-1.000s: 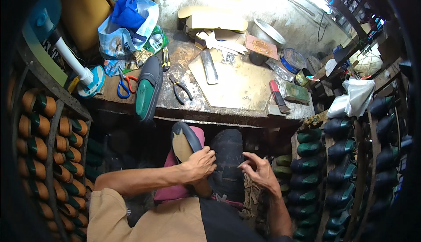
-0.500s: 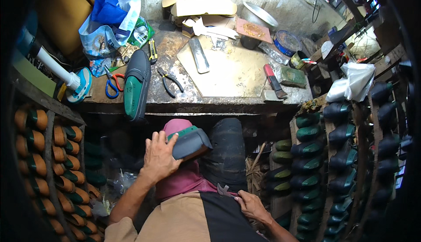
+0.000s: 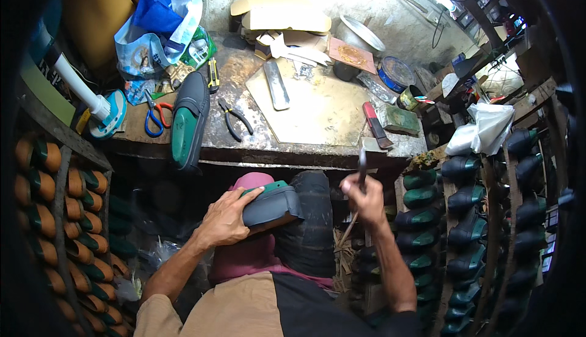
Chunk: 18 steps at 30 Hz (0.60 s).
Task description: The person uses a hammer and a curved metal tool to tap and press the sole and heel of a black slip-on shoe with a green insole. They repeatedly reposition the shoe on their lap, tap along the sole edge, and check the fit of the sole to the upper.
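Left hand (image 3: 227,218) grips dark shoe (image 3: 273,209) over pink cloth (image 3: 243,259); right hand (image 3: 365,199) clenched round blurred tool (image 3: 363,169), raised. Steadying step, by look of it; next move likely calls for firm left hold.

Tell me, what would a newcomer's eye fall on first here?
Probably the rows of shoes crowding both sides: orange-tan shoes at the left, dark shoes with green parts at the right. Next comes the dark shoe over the person's lap, held in the left grip. Beyond it, on the cluttered workbench, a dark loafer lies beside scissors with red and blue handles.
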Tool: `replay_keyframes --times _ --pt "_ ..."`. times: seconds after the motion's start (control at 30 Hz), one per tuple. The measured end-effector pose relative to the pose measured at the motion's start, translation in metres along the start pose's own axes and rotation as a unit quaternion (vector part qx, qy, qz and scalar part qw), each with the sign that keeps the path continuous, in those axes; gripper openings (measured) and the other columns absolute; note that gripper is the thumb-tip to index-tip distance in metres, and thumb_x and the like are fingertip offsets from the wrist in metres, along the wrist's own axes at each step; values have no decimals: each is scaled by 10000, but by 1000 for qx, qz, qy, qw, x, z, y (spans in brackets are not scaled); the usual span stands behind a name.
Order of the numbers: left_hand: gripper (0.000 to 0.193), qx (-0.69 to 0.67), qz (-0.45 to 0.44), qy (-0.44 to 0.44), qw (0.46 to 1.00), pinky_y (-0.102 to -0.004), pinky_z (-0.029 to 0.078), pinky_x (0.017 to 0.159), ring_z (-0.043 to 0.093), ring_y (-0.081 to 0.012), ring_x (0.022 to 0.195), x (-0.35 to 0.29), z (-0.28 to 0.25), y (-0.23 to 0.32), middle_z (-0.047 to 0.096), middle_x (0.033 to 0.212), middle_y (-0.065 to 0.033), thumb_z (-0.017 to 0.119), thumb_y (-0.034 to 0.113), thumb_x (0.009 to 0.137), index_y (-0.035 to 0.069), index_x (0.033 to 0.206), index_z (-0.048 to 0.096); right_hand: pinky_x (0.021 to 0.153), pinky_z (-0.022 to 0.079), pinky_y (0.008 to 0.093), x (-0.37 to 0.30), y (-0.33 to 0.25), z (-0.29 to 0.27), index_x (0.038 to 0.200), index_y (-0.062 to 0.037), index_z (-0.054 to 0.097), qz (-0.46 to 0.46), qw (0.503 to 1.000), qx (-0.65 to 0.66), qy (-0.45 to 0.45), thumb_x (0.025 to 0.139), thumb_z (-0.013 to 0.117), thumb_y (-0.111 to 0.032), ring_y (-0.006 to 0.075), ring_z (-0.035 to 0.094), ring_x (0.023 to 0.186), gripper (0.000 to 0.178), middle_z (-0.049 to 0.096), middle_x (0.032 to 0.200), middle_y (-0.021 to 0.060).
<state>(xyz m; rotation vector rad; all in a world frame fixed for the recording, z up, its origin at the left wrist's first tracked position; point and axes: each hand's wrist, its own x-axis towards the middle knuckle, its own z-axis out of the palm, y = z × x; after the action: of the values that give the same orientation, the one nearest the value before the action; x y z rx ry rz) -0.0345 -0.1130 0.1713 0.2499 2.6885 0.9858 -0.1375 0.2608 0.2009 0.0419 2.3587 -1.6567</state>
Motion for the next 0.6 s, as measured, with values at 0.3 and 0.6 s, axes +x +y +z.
replay_keyframes --times 0.3,0.6 --pt "1338 168 50 63 982 -681 357 1304 406 -567 1574 46 21 53 383 1700 -369 971 204 701 255 1834 260 862 573 499 194 8 -4 1114 -32 832 -227 902 -354 100 929 842 -189 414 756 1003 243 775 1080 151" --pt "1387 159 69 -34 984 -723 339 1272 438 -560 1525 82 26 60 370 1679 -410 1019 332 686 103 1816 248 897 601 584 237 15 18 1131 -52 789 -268 842 -462 70 924 796 -174 468 762 1077 240 789 1166 200"
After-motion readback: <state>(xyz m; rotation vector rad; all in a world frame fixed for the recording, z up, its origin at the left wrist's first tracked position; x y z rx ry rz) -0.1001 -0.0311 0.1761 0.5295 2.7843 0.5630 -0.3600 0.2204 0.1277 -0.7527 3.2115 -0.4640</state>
